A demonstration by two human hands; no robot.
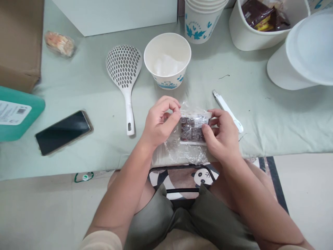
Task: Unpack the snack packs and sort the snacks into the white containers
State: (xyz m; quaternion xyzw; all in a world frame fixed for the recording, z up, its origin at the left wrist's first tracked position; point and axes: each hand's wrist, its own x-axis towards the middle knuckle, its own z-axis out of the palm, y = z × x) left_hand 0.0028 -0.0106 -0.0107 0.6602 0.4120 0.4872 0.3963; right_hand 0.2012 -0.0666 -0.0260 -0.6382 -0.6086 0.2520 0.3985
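Note:
Close to the table's front edge, a small brown packet (192,129) with white edges and printed text lies in loose clear plastic wrap (186,151). My right hand (222,133) grips its right side, thumb on top and fingers at the upper right corner. At the upper left corner, my left hand (164,119) is closed in a pinch of thumb and fingertips, seemingly on the clear wrap. A white paper cup (167,81) with blue print stands just beyond, with whitish translucent material inside. Right of my right hand lies a white utility knife (227,111).
Left of the cup is a white slotted skimmer (124,67), and farther left a phone (64,132) and a green container (20,114). Stacked cups (204,26), a tub of packets (256,41) and a lidded tub (283,69) stand right. A wrapped snack (59,44) lies far left.

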